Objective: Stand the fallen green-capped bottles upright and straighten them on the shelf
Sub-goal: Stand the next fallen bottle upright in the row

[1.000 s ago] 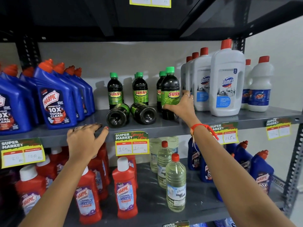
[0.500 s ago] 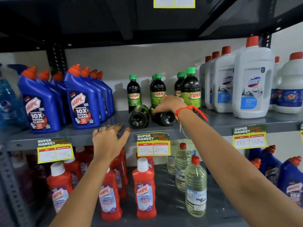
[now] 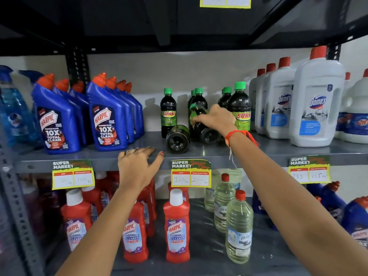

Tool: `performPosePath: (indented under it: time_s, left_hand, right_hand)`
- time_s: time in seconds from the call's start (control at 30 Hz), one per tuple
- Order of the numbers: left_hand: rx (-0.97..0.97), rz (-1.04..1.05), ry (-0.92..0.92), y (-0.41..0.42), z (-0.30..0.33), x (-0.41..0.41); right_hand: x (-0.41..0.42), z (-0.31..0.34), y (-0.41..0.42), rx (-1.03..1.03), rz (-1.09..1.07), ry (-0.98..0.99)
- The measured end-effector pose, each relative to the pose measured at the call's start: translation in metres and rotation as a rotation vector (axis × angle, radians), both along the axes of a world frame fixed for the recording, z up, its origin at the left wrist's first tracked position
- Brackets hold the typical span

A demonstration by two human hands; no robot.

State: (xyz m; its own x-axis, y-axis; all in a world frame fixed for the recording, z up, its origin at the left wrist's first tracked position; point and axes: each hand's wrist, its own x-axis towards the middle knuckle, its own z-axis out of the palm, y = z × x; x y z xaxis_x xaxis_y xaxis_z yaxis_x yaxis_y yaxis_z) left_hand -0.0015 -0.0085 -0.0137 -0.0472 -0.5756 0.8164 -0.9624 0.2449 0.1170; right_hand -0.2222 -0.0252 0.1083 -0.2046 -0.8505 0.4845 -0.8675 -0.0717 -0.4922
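Observation:
Dark green-capped Sunny bottles stand at the middle of the grey shelf (image 3: 258, 154): one upright bottle (image 3: 168, 114) on the left, others behind and a front one (image 3: 240, 108) on the right. One fallen bottle (image 3: 177, 139) lies with its base toward me. My right hand (image 3: 216, 119) grips a second fallen bottle (image 3: 203, 128) and tilts it, neck end raised. My left hand (image 3: 137, 166) rests with spread fingers on the shelf's front edge, holding nothing.
Blue Harpic bottles (image 3: 107, 124) crowd the shelf to the left, white Domex jugs (image 3: 316, 104) to the right. Price tags (image 3: 191, 173) hang on the shelf edge. Red Harpic bottles (image 3: 177, 228) and clear bottles (image 3: 239, 230) fill the lower shelf.
My right hand left the upright right-hand bottle, moved to the right fallen bottle, closed on it and began lifting its neck end. The camera moved closer. My left hand stayed on the edge.

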Motion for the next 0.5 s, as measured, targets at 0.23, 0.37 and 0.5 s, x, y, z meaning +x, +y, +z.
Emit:
performPosePath:
  time_s: [0.23, 0.37, 0.5]
  left_hand:
    - [-0.004, 0.002, -0.006, -0.001, 0.000, 0.001]
    - [-0.009, 0.001, -0.008, -0.001, -0.001, 0.000]
    - [-0.008, 0.012, -0.027, -0.003, -0.002, 0.001]
  right_hand:
    - [-0.001, 0.003, 0.012, -0.275, 0.124, -0.291]
    - [0.001, -0.014, 0.013, -0.301, 0.155, -0.316]
    - [0.005, -0.035, 0.008, -0.270, 0.192, -0.370]
